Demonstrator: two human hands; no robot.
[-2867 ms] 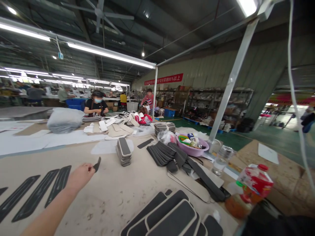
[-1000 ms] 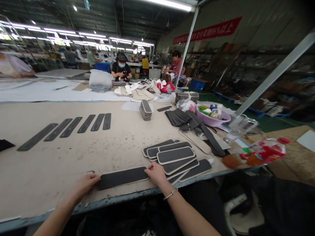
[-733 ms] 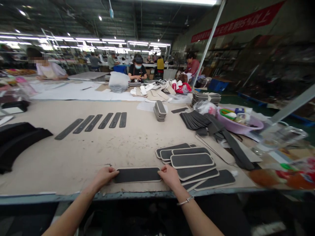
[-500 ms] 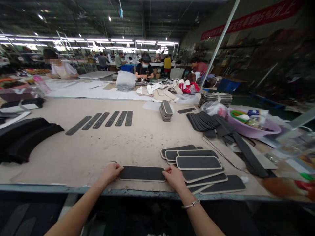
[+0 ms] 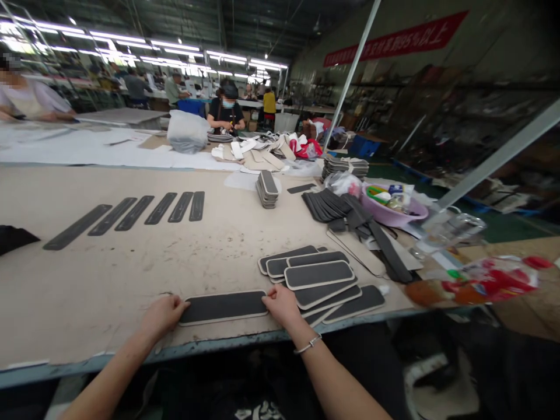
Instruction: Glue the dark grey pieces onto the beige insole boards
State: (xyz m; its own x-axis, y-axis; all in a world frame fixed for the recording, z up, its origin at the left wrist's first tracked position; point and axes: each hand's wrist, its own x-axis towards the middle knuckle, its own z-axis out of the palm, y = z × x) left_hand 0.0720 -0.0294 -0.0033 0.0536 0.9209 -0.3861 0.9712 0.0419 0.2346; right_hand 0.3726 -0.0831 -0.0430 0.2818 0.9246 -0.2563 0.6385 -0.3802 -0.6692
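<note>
A long dark panel with a pale border (image 5: 224,307) lies near the table's front edge. My left hand (image 5: 165,315) pinches its left end, and my right hand (image 5: 282,304) pinches its right end. Just right of my right hand is an overlapping pile of similar bordered panels (image 5: 319,275). Farther back at the left, several narrow dark strips (image 5: 161,209) are laid out in a slanting row. A small stack of bordered pieces (image 5: 266,189) stands beyond the pile.
Black curved pieces (image 5: 326,205) and a purple basin (image 5: 394,216) sit at the right. A red-and-clear package (image 5: 494,281) lies at the right table edge. Across the table (image 5: 109,274), a masked person (image 5: 225,111) works behind a plastic bag (image 5: 188,131).
The view has swung to the right, so the table's contents appear farther left and the red package shows more fully. Both hands still grip the panel's ends.
</note>
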